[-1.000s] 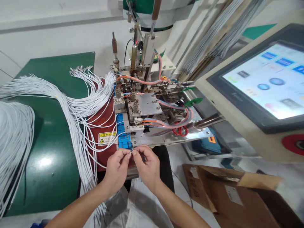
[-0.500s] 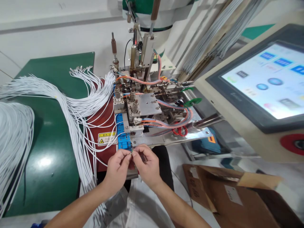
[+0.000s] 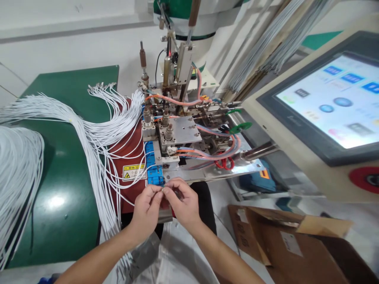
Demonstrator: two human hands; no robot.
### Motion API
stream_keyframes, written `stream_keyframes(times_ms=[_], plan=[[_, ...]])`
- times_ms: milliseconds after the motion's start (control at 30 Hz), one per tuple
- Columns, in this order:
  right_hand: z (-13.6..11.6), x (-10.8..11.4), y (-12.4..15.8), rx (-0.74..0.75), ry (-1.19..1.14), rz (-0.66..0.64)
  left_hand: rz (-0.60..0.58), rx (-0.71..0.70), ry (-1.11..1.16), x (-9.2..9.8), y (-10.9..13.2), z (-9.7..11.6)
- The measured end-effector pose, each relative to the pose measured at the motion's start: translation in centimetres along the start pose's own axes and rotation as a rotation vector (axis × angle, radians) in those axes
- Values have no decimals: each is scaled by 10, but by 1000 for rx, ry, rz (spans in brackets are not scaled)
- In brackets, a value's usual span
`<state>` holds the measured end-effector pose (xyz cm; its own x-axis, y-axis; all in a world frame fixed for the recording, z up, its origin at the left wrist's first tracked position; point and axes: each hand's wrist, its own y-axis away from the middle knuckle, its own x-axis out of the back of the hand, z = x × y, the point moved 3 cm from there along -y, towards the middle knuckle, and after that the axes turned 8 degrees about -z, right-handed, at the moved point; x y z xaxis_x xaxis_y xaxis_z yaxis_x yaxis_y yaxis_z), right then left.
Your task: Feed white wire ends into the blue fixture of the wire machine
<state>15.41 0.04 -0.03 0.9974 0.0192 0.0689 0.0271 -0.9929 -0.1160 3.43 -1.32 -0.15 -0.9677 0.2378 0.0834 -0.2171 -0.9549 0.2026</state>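
Note:
In the head view my left hand (image 3: 145, 207) and my right hand (image 3: 184, 203) meet fingertip to fingertip just in front of the blue clamp blocks (image 3: 155, 174) on the machine's near edge. Both are closed in a pinch. A thin white cable (image 3: 126, 200) runs from the bundle into my left hand, and its end is hidden by the fingers. What my right thumb and forefinger pinch is too small and covered to make out. Several white cables lead across a red-brown surface (image 3: 126, 193) to the blue blocks.
The metal machine (image 3: 183, 130) carries hoses and cylinders. Bundled white cables (image 3: 85, 134) lie over the green table (image 3: 68, 228) at left, beside another cable coil (image 3: 17, 165). A touchscreen panel (image 3: 334, 98) juts in at right, above an open cardboard box (image 3: 302, 252).
Both hands stay in nearly the same place with small finger shifts. The tiny piece that showed between the fingertips is now mostly covered.

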Motion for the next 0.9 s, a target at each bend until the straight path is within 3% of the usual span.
stream_keyframes(times_ms=[200,367,500,733,800,900], plan=[[0,-4,6,-14,18,45,27,-23,-46,-2,0,0],[-8,-4,6,94,153,62,40,-16,-6,-3,3,-6],[-13,6,-3,160,231,-104,-4,24,-99,5,2,0],[-19,16,-16,86,313,-555,-375,132,-333,23,-4,18],[-17,12,-15,44,264,-487,-361,143,-290,24,-4,17],[-11,5,-8,-21,100,-202,-159,108,-196,22,-3,11]])
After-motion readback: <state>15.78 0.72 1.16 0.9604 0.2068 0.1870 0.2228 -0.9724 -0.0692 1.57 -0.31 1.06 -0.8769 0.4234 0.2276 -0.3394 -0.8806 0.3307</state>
